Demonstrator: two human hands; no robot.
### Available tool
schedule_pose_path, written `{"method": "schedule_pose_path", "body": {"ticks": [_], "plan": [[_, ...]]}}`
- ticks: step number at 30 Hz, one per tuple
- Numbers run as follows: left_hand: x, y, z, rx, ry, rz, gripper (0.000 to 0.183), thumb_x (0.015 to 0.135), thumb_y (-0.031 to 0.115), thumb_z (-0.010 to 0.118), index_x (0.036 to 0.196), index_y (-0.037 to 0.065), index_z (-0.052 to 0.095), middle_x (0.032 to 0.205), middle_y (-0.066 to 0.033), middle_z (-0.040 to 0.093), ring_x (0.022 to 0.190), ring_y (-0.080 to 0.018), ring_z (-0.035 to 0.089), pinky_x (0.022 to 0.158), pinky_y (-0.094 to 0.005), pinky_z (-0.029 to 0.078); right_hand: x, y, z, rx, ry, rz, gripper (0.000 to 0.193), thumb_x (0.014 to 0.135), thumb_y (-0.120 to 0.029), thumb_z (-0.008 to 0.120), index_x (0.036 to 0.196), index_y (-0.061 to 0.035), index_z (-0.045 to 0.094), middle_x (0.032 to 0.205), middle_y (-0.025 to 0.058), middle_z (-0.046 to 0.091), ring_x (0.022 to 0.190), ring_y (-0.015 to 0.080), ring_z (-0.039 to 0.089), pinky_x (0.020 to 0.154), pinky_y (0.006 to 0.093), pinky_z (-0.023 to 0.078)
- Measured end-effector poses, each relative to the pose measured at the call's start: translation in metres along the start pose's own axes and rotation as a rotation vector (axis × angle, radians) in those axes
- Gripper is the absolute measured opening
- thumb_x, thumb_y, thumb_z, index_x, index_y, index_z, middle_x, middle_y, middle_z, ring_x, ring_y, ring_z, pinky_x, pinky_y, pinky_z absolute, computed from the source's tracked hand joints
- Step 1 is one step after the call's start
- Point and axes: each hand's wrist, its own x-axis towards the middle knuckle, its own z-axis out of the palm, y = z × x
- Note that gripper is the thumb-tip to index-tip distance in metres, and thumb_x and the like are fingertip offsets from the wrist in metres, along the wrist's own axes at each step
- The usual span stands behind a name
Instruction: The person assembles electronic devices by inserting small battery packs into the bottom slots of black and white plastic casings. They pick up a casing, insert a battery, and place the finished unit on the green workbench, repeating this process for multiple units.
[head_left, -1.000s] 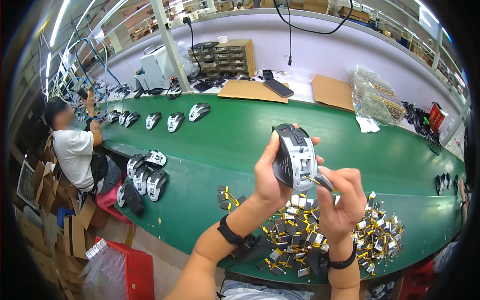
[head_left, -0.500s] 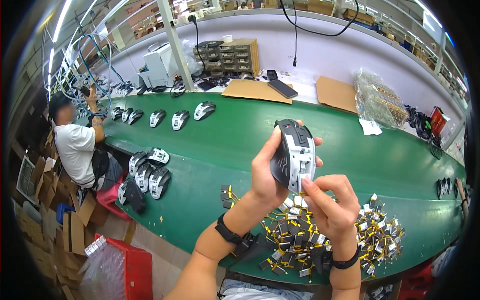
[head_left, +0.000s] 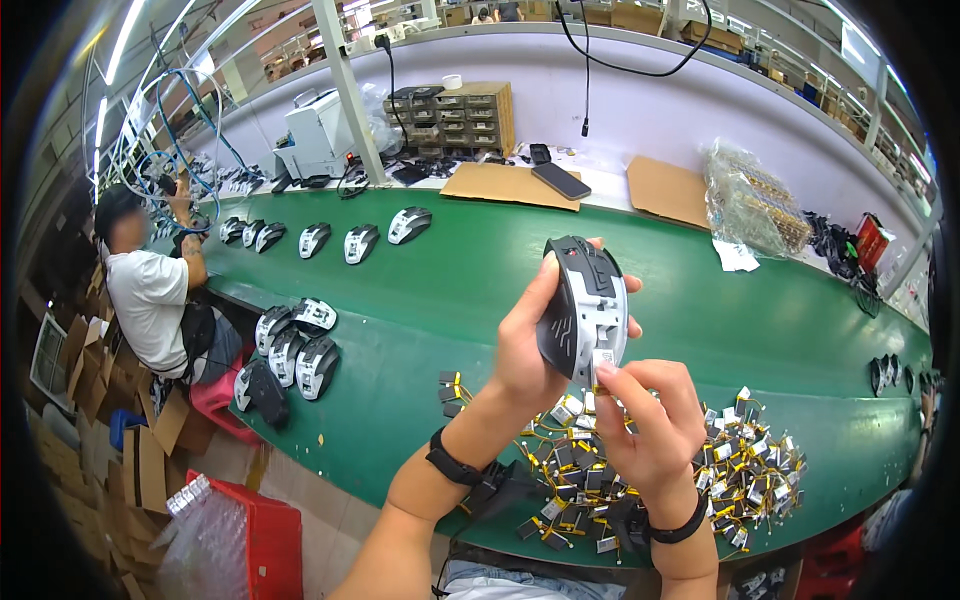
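My left hand (head_left: 522, 350) is wrapped round a black and white computer mouse (head_left: 565, 325), held up tilted over the green table, its white inner shell facing me. A small white-faced battery (head_left: 603, 357) lies in the slot at the mouse's lower end. My right hand (head_left: 655, 420) pinches the near end of that battery between thumb and forefinger; the fingers hide part of it. Below both hands spreads a pile of small grey batteries (head_left: 745, 475) with yellow tape and wires.
Several mice (head_left: 285, 355) sit together at the left, and more mice (head_left: 361, 243) stand in a row on the green belt (head_left: 470, 265). A phone (head_left: 560, 181) lies on cardboard (head_left: 500, 187) at the back. A co-worker (head_left: 150, 280) sits at the far left, near a red crate (head_left: 275, 550).
The mouse and my left hand have shifted slightly left. My right hand has slid a little down and left along the battery, and more of its white face shows in the slot.
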Motion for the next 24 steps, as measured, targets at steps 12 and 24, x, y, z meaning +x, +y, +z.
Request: {"method": "schedule_pose_path", "body": {"ticks": [12,24], "plan": [[-0.009,-0.003,0.012,0.175,-0.092,-0.028,0.055,0.102,0.043,0.030,0.143,0.006,0.032,0.122,-0.0245,0.055,0.090,-0.0312,0.066,0.077,-0.0397,0.057,0.005,0.015,-0.014,0.227,0.021,0.264,0.024,0.064,-0.002,0.084,0.081,-0.0035,0.067,0.078,0.0071,0.063,0.067,0.0190,0.061,0.059,0.0294,0.050],[-0.004,-0.007,0.003,0.084,0.003,-0.038,0.052,0.103,0.043,0.028,0.138,0.006,0.038,0.118,-0.0254,0.058,0.086,-0.0331,0.066,0.075,-0.0416,0.057,0.008,0.020,-0.029,-0.080,-0.141,-0.075,0.025,0.067,0.001,0.079,0.088,-0.0045,0.066,0.092,0.0062,0.067,0.076,0.0236,0.064,0.065,0.0346,0.051]]}}
